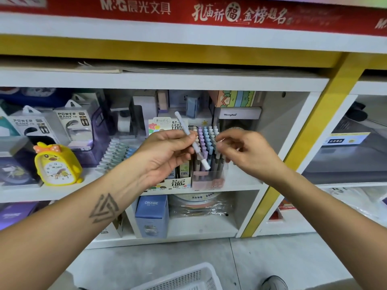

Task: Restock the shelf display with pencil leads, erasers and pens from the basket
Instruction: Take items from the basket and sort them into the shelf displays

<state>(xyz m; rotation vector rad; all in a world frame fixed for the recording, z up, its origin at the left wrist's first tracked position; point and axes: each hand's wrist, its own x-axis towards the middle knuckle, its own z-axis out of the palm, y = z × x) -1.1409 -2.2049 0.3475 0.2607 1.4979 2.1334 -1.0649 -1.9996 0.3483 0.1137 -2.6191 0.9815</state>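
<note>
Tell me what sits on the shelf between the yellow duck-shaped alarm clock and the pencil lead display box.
In the head view, a tiered rack of pastel blue-green clips sits between yellow duck clock and lead box.

I am viewing through one head camera, looking forward and slightly down, sitting close to the shelf, with the floor and basket edging in below.
</note>
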